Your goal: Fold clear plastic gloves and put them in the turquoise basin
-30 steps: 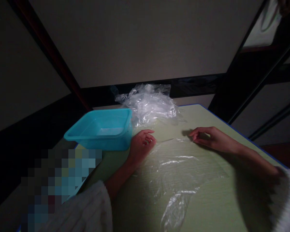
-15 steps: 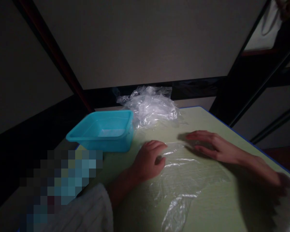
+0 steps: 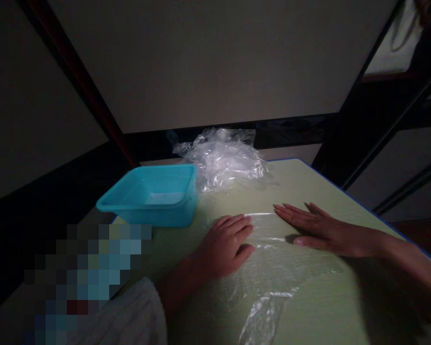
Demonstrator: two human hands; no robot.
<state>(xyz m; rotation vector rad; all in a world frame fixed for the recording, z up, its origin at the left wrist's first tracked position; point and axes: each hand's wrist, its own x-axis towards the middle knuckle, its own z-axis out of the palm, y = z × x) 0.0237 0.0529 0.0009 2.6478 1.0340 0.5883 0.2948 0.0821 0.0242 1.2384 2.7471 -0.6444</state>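
Observation:
A clear plastic bag (image 3: 273, 268) lies spread out on the pale green table, its near end narrowing toward the front. My left hand (image 3: 226, 244) rests palm down on the bag's left side, fingers stretched out. On the far right part of the plastic, my right hand (image 3: 318, 227) lies nearly flat with its fingers spread. Neither hand grips anything. Beyond them sits a crumpled heap of clear plastic bags (image 3: 226, 160).
A turquoise plastic basin (image 3: 165, 215) stands at the table's left edge, beside the heap. The table (image 3: 323, 292) has a blue rim and reaches close to panelled doors (image 3: 215, 62) at the back. A blurred-out patch covers the lower left.
My right hand has come down onto the plastic and its fingers have spread. My left hand has flattened, its fingers straighter, and shifted slightly right. The heap and basin look the same.

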